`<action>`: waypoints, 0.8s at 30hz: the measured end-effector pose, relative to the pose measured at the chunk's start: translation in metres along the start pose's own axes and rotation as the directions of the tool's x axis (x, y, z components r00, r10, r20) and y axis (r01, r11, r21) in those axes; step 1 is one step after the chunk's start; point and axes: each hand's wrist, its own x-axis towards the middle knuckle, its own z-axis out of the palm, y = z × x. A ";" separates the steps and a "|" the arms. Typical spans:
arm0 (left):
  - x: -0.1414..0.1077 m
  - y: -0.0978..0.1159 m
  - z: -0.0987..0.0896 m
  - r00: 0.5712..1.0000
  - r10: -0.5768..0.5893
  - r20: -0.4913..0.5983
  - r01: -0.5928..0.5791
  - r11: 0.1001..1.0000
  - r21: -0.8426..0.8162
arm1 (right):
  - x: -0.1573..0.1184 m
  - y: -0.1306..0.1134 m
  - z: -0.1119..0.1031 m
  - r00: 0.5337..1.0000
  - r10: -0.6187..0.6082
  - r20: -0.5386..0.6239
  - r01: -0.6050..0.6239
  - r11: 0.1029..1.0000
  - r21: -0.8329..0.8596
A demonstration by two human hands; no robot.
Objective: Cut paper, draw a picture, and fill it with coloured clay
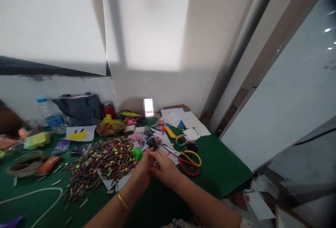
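My left hand (143, 173), a gold bangle on its wrist, and my right hand (167, 169) meet in front of me over the green tabletop. Their fingers are closed together, and anything between them is hidden. Just left of them spreads a heap of striped sunflower seeds (91, 166) mixed with small coloured balls. A bright green packet (136, 153) lies right behind my left hand. Scissors (182, 153) with one yellow and one red handle rest beside my right hand, partly on white paper.
Behind the seeds are a drawing of a yellow shape (80, 134), a yellow plastic bag (110, 126), a blue-grey tote (81, 110), a water bottle (54, 119) and a red flask (109, 109). A lit screen (148, 107) stands by the wall. White papers (191, 120) lie back right.
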 end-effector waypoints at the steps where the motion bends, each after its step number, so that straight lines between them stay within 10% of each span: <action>1: -0.003 0.001 0.006 0.994 -0.066 0.086 0.075 0.991 -0.109 | 0.000 0.002 -0.001 0.999 -0.026 -0.018 0.025 0.999 -0.045; 5: -0.012 0.001 0.013 0.934 -0.168 0.316 0.283 0.889 -0.361 | 0.005 0.028 -0.037 0.986 0.000 -0.165 -0.056 0.941 -0.333; 8: -0.012 -0.002 0.012 0.954 -0.163 0.253 0.225 0.944 -0.240 | 0.015 0.053 -0.085 0.897 0.386 -0.215 -0.436 0.690 -0.578; 10: -0.008 -0.005 0.012 0.966 -0.162 0.203 0.194 0.970 -0.146 | 0.023 0.067 -0.114 0.804 0.582 -0.125 -0.483 0.515 -0.708; 14: 0.007 -0.010 0.013 0.987 -0.061 0.151 0.068 0.997 -0.040 | 0.034 0.074 -0.144 0.776 0.618 -0.126 -0.483 0.453 -0.749; 19: 0.031 0.009 0.012 0.979 0.125 0.164 -0.124 0.992 -0.019 | 0.041 0.029 -0.142 0.901 0.398 -0.172 -0.405 0.632 -0.661; 24: 0.059 0.038 0.012 0.856 0.465 0.228 -0.483 0.875 0.029 | 0.055 -0.028 -0.105 0.997 0.071 -0.025 -0.075 0.980 -0.183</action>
